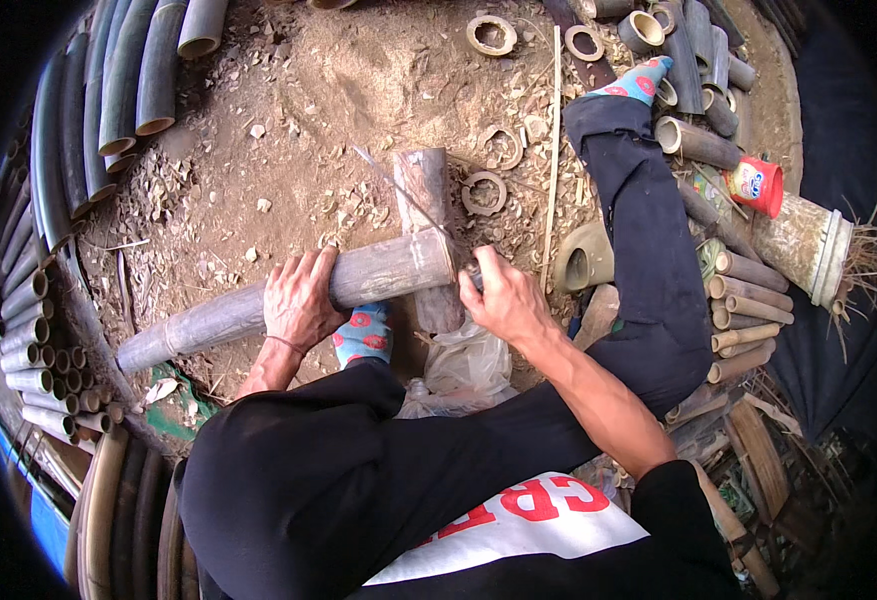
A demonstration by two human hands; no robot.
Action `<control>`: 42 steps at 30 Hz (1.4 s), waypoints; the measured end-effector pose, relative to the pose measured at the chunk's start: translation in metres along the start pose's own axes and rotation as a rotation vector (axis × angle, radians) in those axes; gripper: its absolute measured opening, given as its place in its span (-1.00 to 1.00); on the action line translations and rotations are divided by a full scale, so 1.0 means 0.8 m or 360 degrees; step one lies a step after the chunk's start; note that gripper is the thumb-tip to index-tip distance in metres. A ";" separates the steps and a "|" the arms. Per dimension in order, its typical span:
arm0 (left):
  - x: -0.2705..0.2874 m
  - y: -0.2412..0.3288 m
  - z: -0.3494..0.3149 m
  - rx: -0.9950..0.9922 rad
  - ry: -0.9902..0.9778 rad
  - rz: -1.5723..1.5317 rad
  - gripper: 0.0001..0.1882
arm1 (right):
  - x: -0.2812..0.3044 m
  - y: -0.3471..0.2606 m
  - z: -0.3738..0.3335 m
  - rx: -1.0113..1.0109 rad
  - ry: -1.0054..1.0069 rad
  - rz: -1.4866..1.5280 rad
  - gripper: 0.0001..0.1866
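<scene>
A thick grey-brown bamboo pole (208,318) lies slantwise before me, its right part resting across a short wooden log (423,185) on the ground. My left hand (301,295) presses down on the pole from above, fingers wrapped over it. With its fingers closed, my right hand (508,300) grips the dark handle of a saw just past the pole's right end. The saw's thin blade (398,188), seen nearly edge-on, runs up and left from that hand across the pole's end and over the log. How deep the blade sits in the bamboo I cannot tell.
Cut bamboo rings (483,193) and chips litter the dirt floor. Long bamboo poles (138,80) and stacked tubes (33,355) line the left. Short bamboo pieces (698,143), a red packet (755,185) and a bucket-like container (803,245) stand right. A plastic bag (468,362) lies near my foot.
</scene>
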State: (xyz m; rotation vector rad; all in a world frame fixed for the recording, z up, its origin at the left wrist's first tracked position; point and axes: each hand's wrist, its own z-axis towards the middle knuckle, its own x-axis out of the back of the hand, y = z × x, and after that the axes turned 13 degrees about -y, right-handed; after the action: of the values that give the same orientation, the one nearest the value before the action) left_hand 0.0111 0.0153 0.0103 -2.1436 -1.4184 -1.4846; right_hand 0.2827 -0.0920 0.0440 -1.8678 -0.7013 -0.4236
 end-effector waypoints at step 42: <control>-0.041 0.004 -0.017 0.0038 0.0449 0.0312 -0.26 | -0.007 0.003 0.002 -0.0005 0.0000 -0.0029 -0.71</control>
State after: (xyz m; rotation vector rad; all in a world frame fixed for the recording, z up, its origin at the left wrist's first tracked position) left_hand 0.0031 -0.0143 -0.0083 -1.9032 -1.0918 -1.6076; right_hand 0.2798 -0.0925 0.0385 -1.8658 -0.7188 -0.4366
